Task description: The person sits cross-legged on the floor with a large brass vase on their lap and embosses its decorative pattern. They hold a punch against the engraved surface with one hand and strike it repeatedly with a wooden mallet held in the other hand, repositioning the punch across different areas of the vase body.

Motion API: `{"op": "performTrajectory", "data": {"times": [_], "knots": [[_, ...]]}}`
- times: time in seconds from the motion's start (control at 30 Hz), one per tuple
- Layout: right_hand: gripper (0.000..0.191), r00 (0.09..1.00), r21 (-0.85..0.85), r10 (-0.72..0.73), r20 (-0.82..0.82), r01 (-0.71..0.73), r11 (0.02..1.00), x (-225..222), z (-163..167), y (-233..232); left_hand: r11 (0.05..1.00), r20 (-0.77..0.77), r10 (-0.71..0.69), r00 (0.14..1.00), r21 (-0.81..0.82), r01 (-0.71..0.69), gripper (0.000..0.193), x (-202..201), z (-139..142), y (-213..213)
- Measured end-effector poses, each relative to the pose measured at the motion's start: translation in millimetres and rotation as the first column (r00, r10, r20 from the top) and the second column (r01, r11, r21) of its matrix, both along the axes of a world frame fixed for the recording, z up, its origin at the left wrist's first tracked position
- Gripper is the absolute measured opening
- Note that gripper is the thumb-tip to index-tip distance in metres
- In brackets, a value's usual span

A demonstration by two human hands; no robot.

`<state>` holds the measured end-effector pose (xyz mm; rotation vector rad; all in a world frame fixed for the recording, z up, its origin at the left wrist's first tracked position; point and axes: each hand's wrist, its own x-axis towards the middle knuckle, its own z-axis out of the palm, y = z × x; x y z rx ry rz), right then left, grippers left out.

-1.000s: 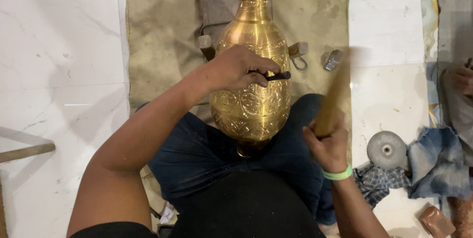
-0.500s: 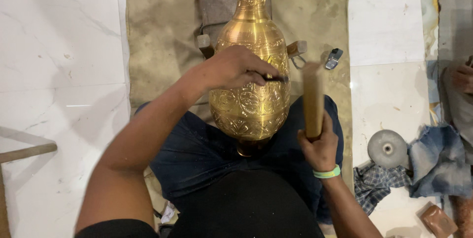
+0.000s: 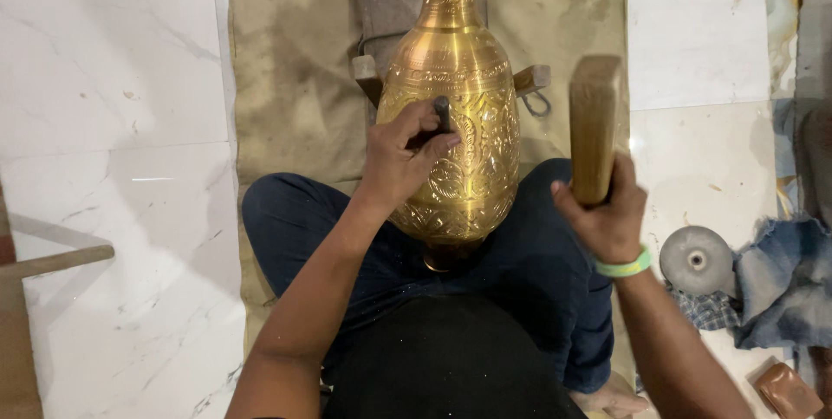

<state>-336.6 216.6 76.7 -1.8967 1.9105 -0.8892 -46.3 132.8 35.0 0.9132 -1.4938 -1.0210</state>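
- White marble floor (image 3: 113, 124) is seen all round, with a dusty tan cloth (image 3: 286, 64) spread over it under the work.
- A brass vase (image 3: 455, 142), embossed all over, is laid across the seated person's lap and onto the cloth, braced by wooden blocks (image 3: 530, 79) at its shoulders.
- Its long axis is run straight away from the person: the neck is pointed to the far edge of the view, the base toward the body.
- A short dark punch (image 3: 441, 113) is gripped in the left hand (image 3: 400, 159), its tip set on the vase's upper belly.
- A wooden mallet (image 3: 594, 124) is clenched in the right hand (image 3: 607, 215) and held raised beside the vase, well apart from the punch.
- For a clean mark, the punch is best kept square to the curved wall and pinned firmly, and the blow delivered dead on its head, so that no skid is made across the pattern.
- Whether the punch tip sits inside a line of the pattern cannot be told; it is hidden by fingers.
- A grey disc (image 3: 696, 259) and blue rags (image 3: 784, 276) are left at the right.
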Motion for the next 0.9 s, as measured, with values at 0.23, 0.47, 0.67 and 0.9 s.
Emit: {"op": "performTrajectory", "data": {"times": [0.23, 0.47, 0.67, 0.9], "knots": [[0.067, 0.915, 0.013, 0.277, -0.294, -0.286, 0.958, 21.8, 88.5, -51.7, 0.997, 0.101, 0.01, 0.995, -0.08, -0.002, 0.038, 4.7, 3.7, 0.7], [0.069, 0.66, 0.396, 0.425, -0.619, -0.205, 0.895, 27.1, 136.9, -64.0, 0.996, 0.102, 0.001, 0.995, -0.088, 0.008, 0.039, 4.5, 1.2, 0.0], [0.072, 0.726, 0.328, 0.348, -0.593, -0.177, 0.928, 29.0, 128.8, -49.3, 0.996, 0.142, -0.085, 0.986, -0.023, 0.089, 0.038, 12.4, 1.1, -9.0], [0.07, 0.823, 0.31, 0.272, -0.498, -0.124, 0.943, 29.9, 108.5, -34.7, 0.982, 0.16, -0.135, 0.978, -0.114, 0.154, 0.04, 19.7, 8.8, -17.8]]}}
